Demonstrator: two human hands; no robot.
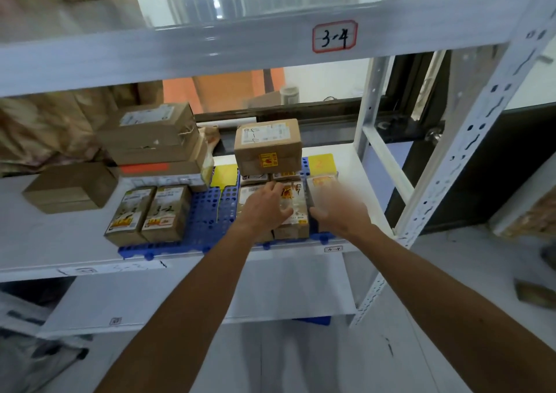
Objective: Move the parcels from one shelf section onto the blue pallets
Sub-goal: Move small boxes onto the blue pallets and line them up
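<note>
Blue perforated pallets [207, 215] lie on the white shelf. At their left stand two small printed parcels [150, 212], side by side. On the right pallet lie several small parcels, with a brown box [267, 146] stacked on the rear ones. My left hand [264, 206] rests on the left side of a taped parcel [293, 209] at the front of that group. My right hand [337, 209], blurred, is against its right side, fingers spread. Whether the parcel is gripped is unclear.
A stack of brown cartons [156, 140] and a single carton [72, 188] sit on the shelf left of the pallets. A white upright [469, 140] stands at the right. The shelf beam above carries a label "3-4" [334, 36]. Crumpled brown wrapping fills the far left.
</note>
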